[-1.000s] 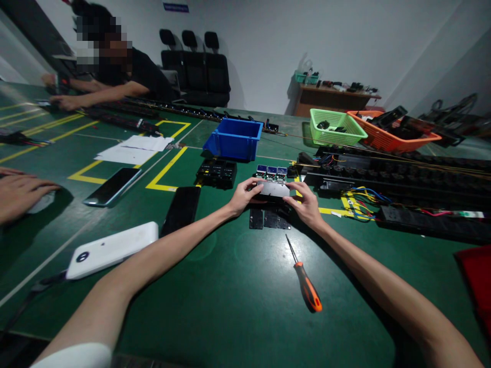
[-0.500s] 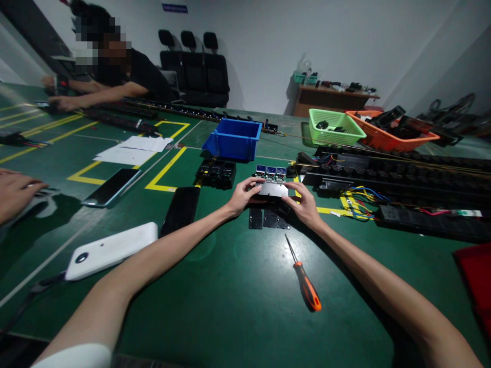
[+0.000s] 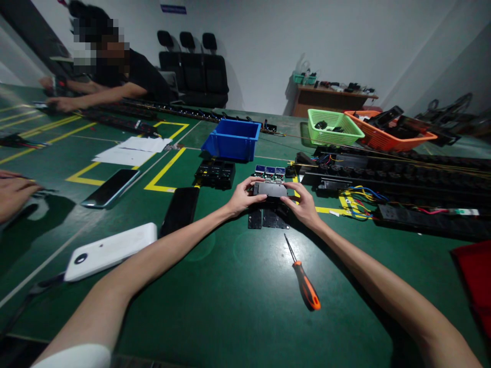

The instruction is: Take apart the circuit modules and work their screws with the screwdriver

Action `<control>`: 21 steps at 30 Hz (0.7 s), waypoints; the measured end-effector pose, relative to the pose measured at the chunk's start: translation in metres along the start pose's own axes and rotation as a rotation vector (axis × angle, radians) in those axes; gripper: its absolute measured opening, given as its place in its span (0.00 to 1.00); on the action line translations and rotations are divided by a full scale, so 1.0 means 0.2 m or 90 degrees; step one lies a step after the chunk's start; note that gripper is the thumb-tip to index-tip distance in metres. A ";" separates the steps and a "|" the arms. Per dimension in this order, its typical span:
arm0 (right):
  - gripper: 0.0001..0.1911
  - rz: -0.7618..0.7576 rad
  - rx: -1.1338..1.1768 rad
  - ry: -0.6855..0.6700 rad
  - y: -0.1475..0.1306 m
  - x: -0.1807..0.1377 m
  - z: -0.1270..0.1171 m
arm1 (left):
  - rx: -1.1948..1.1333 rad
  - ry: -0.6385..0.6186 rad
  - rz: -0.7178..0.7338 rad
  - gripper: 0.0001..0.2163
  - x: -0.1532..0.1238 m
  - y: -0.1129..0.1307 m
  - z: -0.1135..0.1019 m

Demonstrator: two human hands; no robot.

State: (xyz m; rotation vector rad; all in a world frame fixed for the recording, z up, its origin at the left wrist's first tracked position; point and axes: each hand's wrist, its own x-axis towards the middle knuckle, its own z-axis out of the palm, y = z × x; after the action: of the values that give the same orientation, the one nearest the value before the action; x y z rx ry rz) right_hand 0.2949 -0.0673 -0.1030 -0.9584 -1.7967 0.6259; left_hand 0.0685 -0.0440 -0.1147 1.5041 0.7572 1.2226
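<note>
Between my two hands is a small flat box-shaped part point(image 3: 271, 190) with a grey top face and dark sides. My left hand point(image 3: 245, 195) pinches its left end, thumb at the near edge. At the right end, my right hand point(image 3: 302, 203) grips it with thumb and fingers. Just beyond it lie circuit boards point(image 3: 270, 170) with blue-white square faces. Flat black plates point(image 3: 254, 219) rest on the table on the near side, partly under the held part. A screwdriver point(image 3: 305, 283) with an orange and black handle lies nearer, its tip toward the hands.
A blue bin point(image 3: 233, 140) and a black module point(image 3: 215, 174) stand beyond my left hand. Phones point(image 3: 180, 210) and a white device point(image 3: 111, 251) lie left. Black wired assemblies point(image 3: 383, 168) and baskets point(image 3: 333, 134) are right. A co-worker point(image 3: 141, 76) sits across; another person's hand point(image 3: 17, 194) shows at left.
The held part has tilted slightly in my hands, and my left thumb has shifted right along its near edge. The other person's hand at the left edge has moved slightly left.
</note>
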 end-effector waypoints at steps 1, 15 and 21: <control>0.19 -0.001 0.002 0.002 0.00 0.00 0.00 | 0.003 -0.001 0.002 0.27 0.00 0.00 0.00; 0.20 -0.019 -0.028 -0.017 0.00 0.00 -0.01 | 0.038 -0.007 0.023 0.27 0.00 0.00 0.00; 0.20 -0.016 -0.030 -0.028 -0.01 0.00 0.00 | 0.040 -0.003 0.025 0.27 0.00 -0.02 -0.01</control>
State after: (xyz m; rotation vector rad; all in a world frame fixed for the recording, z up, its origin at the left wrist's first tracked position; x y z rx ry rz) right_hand 0.2944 -0.0687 -0.1021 -0.9590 -1.8671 0.5959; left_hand 0.0682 -0.0417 -0.1186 1.5790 0.7734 1.2344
